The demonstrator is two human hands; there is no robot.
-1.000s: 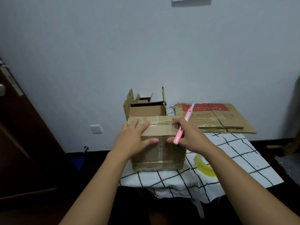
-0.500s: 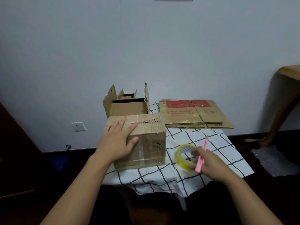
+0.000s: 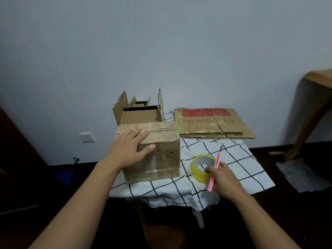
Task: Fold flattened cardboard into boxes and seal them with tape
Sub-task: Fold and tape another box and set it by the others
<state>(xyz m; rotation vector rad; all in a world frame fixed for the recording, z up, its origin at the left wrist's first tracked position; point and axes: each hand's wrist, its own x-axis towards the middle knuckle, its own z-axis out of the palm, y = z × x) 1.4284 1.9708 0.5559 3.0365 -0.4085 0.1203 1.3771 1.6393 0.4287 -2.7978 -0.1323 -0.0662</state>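
A closed, taped cardboard box [image 3: 161,151] stands on the checked tablecloth [image 3: 230,159]. My left hand [image 3: 128,150] lies flat on its top left corner, fingers straight and thumb down the front face. A yellow roll of clear tape [image 3: 201,167] stands on the cloth to the right of the box. My right hand [image 3: 221,178] holds a pink utility knife [image 3: 214,170] with its blade out, and its fingertips touch the roll.
Behind the closed box stands an open box [image 3: 142,113] with its flaps up. A stack of flattened cardboard [image 3: 212,123] lies at the back right of the table. A wooden table leg [image 3: 309,121] and a plastic sheet [image 3: 301,174] are on the right.
My right hand has left the box top and come down to the tape roll, still holding the pink knife. My left hand has stayed on the box.
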